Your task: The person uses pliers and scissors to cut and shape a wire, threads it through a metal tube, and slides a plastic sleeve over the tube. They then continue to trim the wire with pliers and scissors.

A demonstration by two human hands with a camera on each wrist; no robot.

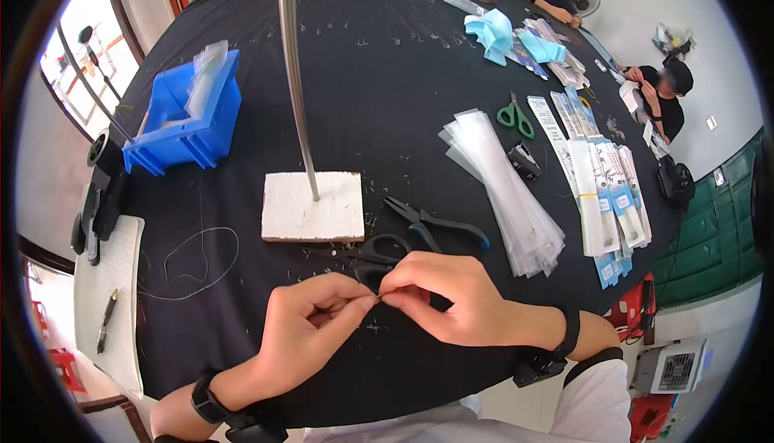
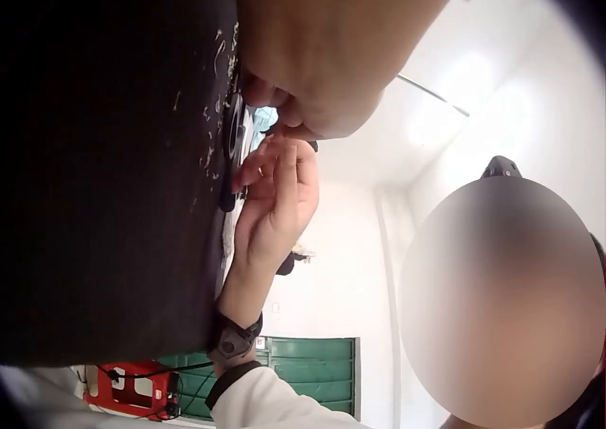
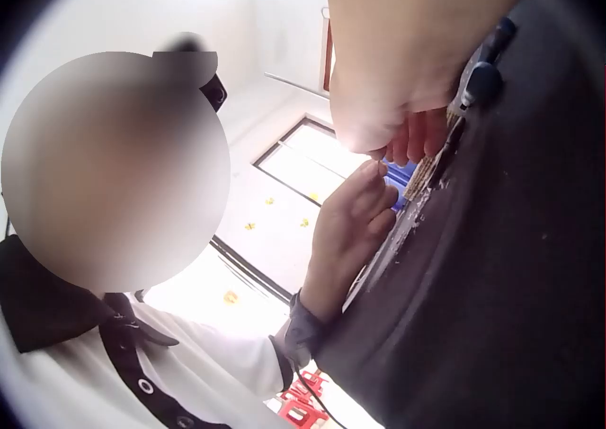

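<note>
Both hands meet over the near part of the black table in the head view. The left hand (image 1: 310, 322) pinches something tiny between thumb and forefinger. The right hand (image 1: 451, 298) pinches at the same spot, its fingertips against the left ones. A tiny dark piece (image 1: 378, 297) shows between them, too small to make out. Just beyond the hands lie black-handled scissors (image 1: 385, 248) and dark pliers (image 1: 439, 221). In the left wrist view the right hand (image 2: 276, 206) has its fingers bent; in the right wrist view the left hand (image 3: 348, 223) points up to the right fingertips.
A metal rod (image 1: 295, 80) rises from a white block (image 1: 343, 213). Left are a blue bin (image 1: 189, 141), a thread loop and a notebook (image 1: 121, 322) with a pen. Right lie clear sleeves (image 1: 516, 209), green scissors (image 1: 522, 120) and packets (image 1: 617, 193). Two people sit at the far right.
</note>
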